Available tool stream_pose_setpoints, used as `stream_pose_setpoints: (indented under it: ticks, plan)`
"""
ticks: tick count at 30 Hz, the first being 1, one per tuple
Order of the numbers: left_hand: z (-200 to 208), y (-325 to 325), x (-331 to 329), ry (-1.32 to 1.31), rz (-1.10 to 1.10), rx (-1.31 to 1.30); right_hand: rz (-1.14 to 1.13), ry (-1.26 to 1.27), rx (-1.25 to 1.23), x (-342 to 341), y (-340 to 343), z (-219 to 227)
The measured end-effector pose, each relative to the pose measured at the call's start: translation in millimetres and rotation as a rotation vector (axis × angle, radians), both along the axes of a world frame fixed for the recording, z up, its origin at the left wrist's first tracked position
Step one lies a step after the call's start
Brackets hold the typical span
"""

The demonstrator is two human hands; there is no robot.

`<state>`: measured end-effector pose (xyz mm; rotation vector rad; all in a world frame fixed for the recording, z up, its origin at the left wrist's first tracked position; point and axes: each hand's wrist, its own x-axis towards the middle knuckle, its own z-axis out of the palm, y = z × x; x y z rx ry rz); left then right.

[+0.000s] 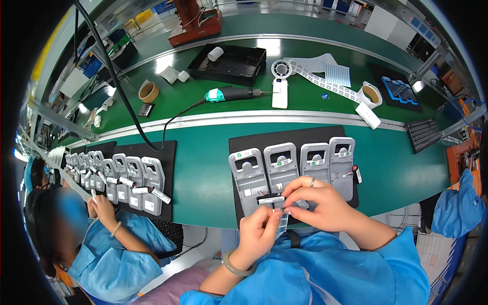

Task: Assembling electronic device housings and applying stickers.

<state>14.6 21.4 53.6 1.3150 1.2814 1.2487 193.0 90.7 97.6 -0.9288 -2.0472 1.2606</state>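
My left hand [254,235] pinches a small sheet with light-blue squares [282,222] between thumb and fingers, near the table's front edge. At the sheet's upper end my right hand [326,204] has thumb and fingertips pressed together; what lies between them is too small to make out. Just beyond my fingers, a black-and-white cylindrical battery [271,200] rests across the grey device housings. The leftmost grey housing [249,173] lies beside a second housing [282,165], a third [314,161] and the rightmost one [342,160]. Another battery [358,174] sits beside the rightmost housing.
The housings lie on a black mat [235,144]. Behind the metal rail are a green electric screwdriver [229,94], a black tray [239,76], a label roll [370,95] and a keyboard [423,135]. At left, a co-worker's hand [105,211] is near more housings [152,175].
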Motion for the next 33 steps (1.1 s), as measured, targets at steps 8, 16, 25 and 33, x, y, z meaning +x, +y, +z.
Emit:
stream_pose_setpoints:
  ticks: [8,16,25,33]
  plan:
    - [-1,5,-3,0.481,-0.175,-0.039,-0.249,0.033,0.252,5,35,-11]
    - [-18,17,11,0.903,-0.389,0.345,-0.058,-0.591,0.438,-24,78,-43]
    - [-34,23,12,1.039,-0.166,0.627,0.071,-0.707,0.258,-32,105,-52]
    - [-35,32,9,0.997,-0.092,0.734,-0.223,-0.559,0.08,-29,77,-55]
